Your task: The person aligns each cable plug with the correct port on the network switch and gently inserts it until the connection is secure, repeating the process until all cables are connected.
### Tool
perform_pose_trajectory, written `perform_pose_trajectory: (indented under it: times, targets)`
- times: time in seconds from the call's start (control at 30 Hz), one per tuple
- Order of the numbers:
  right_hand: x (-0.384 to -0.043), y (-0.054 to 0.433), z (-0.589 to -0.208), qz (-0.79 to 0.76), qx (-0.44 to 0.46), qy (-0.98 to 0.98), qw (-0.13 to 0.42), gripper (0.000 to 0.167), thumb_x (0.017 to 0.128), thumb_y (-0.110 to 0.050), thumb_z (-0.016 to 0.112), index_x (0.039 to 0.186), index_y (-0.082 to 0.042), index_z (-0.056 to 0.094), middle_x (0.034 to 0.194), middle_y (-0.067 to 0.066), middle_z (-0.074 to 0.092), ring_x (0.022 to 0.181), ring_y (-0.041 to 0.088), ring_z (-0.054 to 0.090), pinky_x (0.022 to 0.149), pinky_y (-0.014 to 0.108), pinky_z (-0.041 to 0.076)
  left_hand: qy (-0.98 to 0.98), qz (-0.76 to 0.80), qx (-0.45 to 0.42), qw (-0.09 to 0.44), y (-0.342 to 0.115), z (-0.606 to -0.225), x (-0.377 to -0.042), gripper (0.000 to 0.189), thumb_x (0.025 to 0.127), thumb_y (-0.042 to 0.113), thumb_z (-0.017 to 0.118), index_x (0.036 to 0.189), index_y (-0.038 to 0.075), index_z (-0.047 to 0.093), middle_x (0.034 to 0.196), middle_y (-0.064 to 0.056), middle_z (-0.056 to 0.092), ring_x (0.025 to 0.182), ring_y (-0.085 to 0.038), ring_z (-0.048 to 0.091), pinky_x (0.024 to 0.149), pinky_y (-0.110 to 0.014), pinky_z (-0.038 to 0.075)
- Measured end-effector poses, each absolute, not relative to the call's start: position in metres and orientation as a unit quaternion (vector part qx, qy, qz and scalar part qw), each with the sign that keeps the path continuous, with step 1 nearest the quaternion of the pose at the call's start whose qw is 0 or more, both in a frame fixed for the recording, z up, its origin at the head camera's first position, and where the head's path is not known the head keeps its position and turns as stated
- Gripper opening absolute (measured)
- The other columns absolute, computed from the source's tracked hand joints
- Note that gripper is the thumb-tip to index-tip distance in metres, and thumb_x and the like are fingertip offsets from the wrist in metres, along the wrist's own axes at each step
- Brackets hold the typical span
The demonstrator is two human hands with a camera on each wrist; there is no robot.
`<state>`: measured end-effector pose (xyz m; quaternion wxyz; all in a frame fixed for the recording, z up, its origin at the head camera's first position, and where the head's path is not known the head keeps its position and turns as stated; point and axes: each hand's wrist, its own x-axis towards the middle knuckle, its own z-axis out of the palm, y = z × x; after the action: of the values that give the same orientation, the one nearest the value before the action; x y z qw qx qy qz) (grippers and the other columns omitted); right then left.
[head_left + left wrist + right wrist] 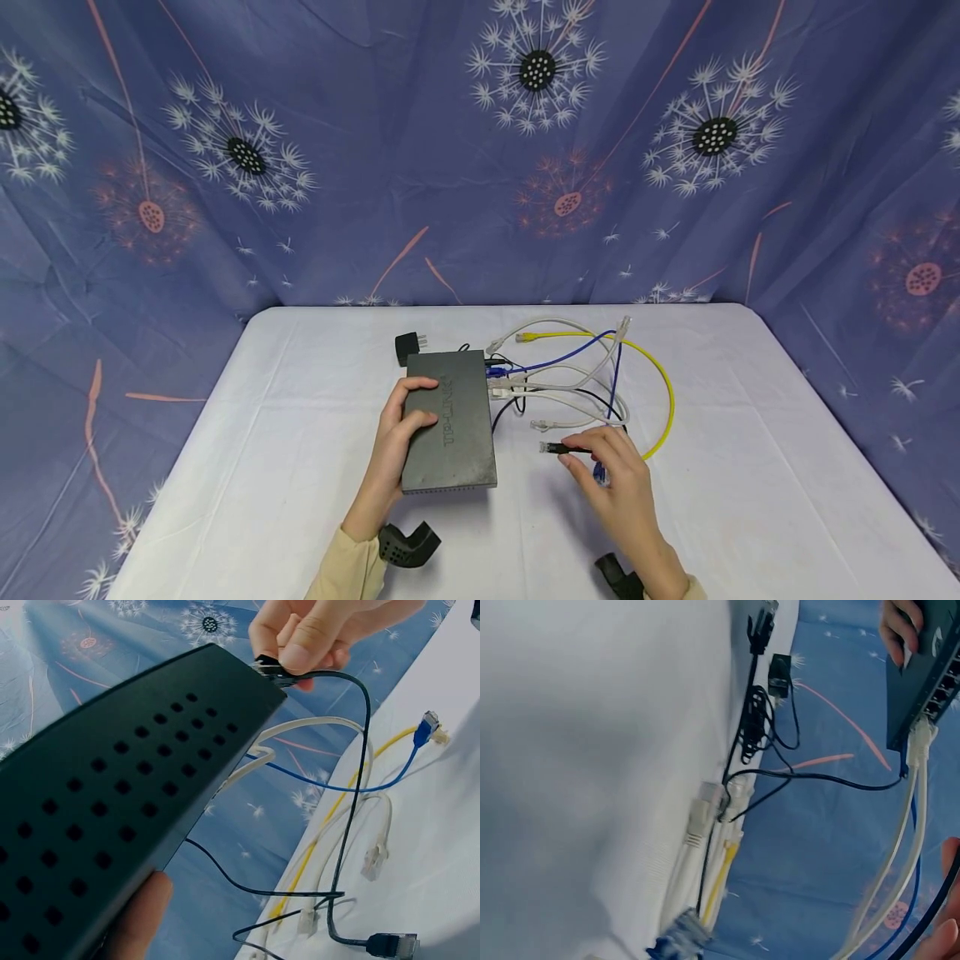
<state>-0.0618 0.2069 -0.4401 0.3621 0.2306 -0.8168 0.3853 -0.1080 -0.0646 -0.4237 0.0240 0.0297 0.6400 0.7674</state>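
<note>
My left hand (393, 442) grips a dark grey TP-LINK network switch (453, 454) by its left side, holding it up off the table. The side with the row of ports (946, 688) faces right, and white cable plugs (920, 741) and a blue plug (496, 372) sit in it. To the right of the switch, my right hand (618, 479) pinches the plug of a black network cable (555, 448) between thumb and fingers. Its clear tip points toward the switch, apart from it in the head view. The cable's other black plug (394, 946) lies on the table.
Behind the switch lies a black power adapter (407, 346) with a thin black cord. White cables (555, 386), a blue cable (562, 358) and a yellow cable (670, 400) tangle on the white table (300, 375). A patterned blue cloth (390, 150) hangs behind.
</note>
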Motion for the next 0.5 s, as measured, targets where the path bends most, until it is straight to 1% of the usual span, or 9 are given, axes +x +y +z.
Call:
perform_pose_trajectory:
  times: [0.17,0.3,0.5]
  targets:
    - [-0.064,0.207,-0.432,0.388,0.231,-0.817,0.358,0.021,0.088,-0.032,0.067,0.092,-0.011,0.072,0.088,-0.004,0.064,0.080,0.014,0.052,0.070,0.018,0.040,0.640,0.767,0.031,0.024,-0.065,-0.424,-0.107,0.041,0.083,-0.001,0.049,0.123,0.008,0.053,0.126,-0.011,0.044,0.106,-0.029,0.043,0.085,-0.041,0.035]
    - [-0.065,0.207,-0.428,0.394,0.236,-0.813,0.357,0.023,0.088,-0.033,0.067,0.092,-0.010,0.072,0.088,-0.003,0.064,0.084,0.016,0.053,0.076,0.020,0.039,0.638,0.769,0.033,0.026,-0.065,-0.423,-0.107,0.042,0.083,-0.001,0.049,0.123,0.008,0.053,0.127,-0.011,0.044,0.106,-0.029,0.042,0.085,-0.040,0.036]
    - [-0.067,0.207,-0.425,0.411,0.246,-0.804,0.354,0.019,0.086,-0.027,0.070,0.093,-0.009,0.071,0.090,0.001,0.065,0.086,0.017,0.055,0.082,0.020,0.039,0.638,0.769,0.035,0.026,-0.064,-0.423,-0.107,0.041,0.082,-0.001,0.049,0.123,0.008,0.054,0.128,-0.011,0.043,0.107,-0.029,0.042,0.087,-0.040,0.035]
